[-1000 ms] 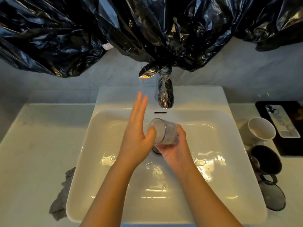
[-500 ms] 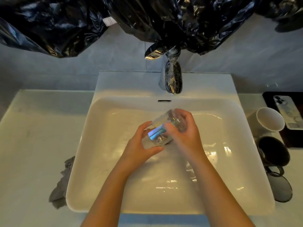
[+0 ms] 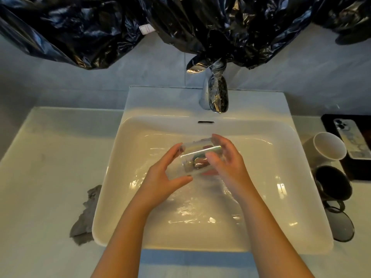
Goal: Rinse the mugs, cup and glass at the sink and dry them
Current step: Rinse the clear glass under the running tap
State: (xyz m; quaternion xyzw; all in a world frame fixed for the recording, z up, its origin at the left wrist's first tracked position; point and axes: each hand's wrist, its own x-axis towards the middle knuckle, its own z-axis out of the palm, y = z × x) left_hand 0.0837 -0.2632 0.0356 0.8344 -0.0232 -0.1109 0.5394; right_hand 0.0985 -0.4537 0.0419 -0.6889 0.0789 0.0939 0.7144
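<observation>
1. Black crinkled plastic sheeting point(image 3: 80, 27) hangs on the wall above a white ceramic sink point(image 3: 301, 197), which is set in a pale bench point(image 3: 50, 157) with a chrome tap point(image 3: 217, 97) at its back.
2. Rinsing looks to be the step in hand. The clear glass tumbler point(image 3: 195, 157) is held on its side over the middle of the wet basin, below the spout, though no stream shows.
3. The left hand point(image 3: 160, 177) has a half-closed grip, fingers over and thumb under the tumbler's left end.
4. The right hand point(image 3: 226, 163) curls fingers and thumb round the other end, also holding it.
5. Drying likely follows. One hand must keep the slippery tumbler while the other reaches the crumpled grey cloth point(image 3: 86, 213) beside the sink's left edge.
6. A white ceramic mug point(image 3: 329, 146) and a dark mug point(image 3: 333, 185) wait on the right.
</observation>
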